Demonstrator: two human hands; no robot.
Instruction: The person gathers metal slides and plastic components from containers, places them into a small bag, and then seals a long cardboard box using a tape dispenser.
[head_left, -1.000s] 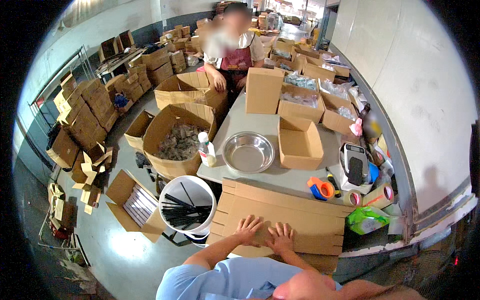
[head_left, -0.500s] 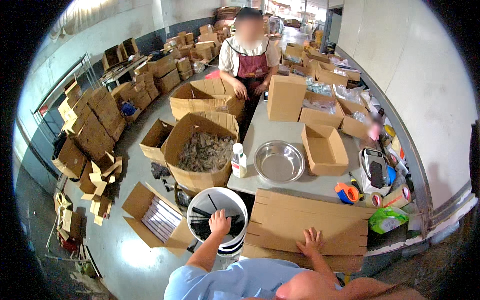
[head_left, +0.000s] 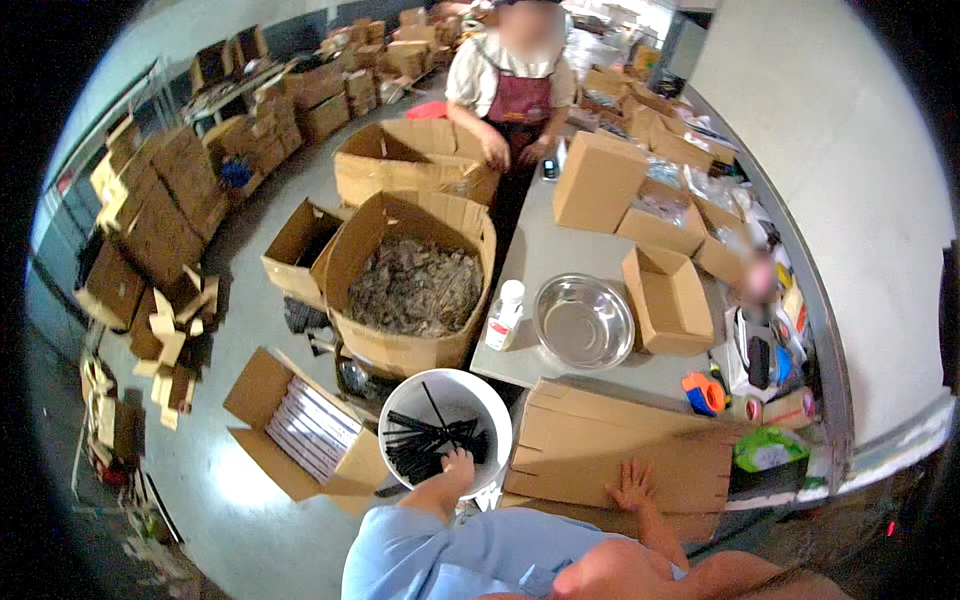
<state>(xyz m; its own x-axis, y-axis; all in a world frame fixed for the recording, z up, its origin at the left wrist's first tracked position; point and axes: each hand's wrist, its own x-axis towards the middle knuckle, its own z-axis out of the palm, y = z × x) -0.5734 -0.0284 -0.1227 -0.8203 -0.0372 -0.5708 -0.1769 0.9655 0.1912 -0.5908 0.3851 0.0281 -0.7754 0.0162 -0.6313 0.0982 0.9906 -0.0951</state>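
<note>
1. The left hand [head_left: 458, 466], at seven o'clock, dips into the white bucket [head_left: 400, 400]; its fingertips are hidden.
2. The co-worker's face at twelve o'clock is blurred.

Bucket [head_left: 445, 425] on floor just left of table [head_left: 560, 260], sticks [head_left: 430, 440] in it; left hand [head_left: 458, 464] at its near rim, right hand [head_left: 632, 486] on flattened carton [head_left: 620, 450] at table's near edge. Behind carton: bowl [head_left: 584, 321], w/ bottle [head_left: 505, 315] to its left, small open box [head_left: 667, 300] to its right. Big open box [head_left: 410, 285] on floor behind bucket.
</note>
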